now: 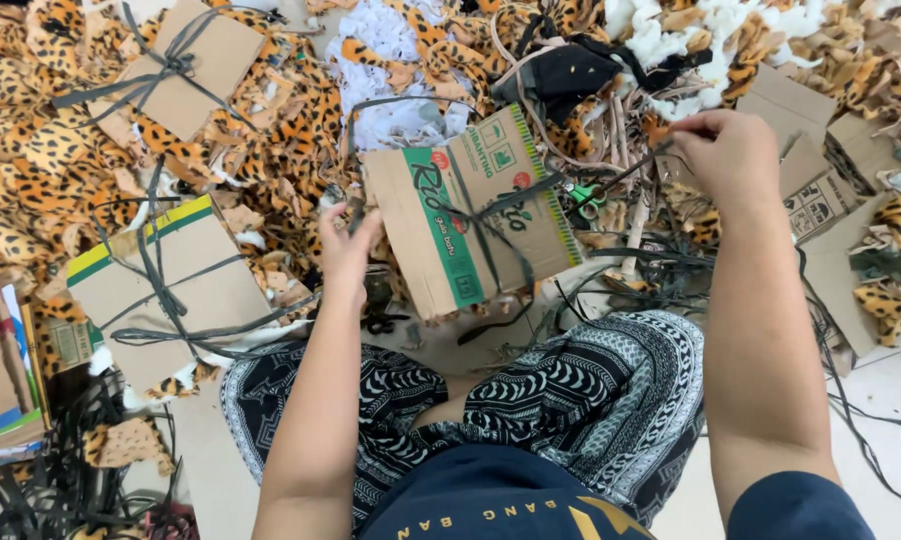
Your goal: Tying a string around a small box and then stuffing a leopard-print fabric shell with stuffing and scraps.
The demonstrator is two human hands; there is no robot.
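Cardboard bundle (468, 215) with green print sits on the floor just past the person's knees, in the middle of the mess, and a dark strap (491, 235) is crossed over it. The left hand (349, 245) is closed on the bundle's left edge and on a bit of strap there, pressing it down. The right hand (728, 152) is up high on the right, pinching the other end of the strap and pulling it tight. If the right hand pulls too hard, I think the strap could slip off the corner, or the soft cardboard could bend and let the spotted cloth inside fall out. If the left hand lets go, the bundle could slide or flip. Room is tight here. Heaps of leopard cloth scraps (61, 170) press in on the far side and the left. Two tied bundles (166, 280) lie near on the left, and more loose straps (661, 265) tangle on the floor to the right, where they could catch the pulled end. The patterned trousers (581, 390) close off the near side.
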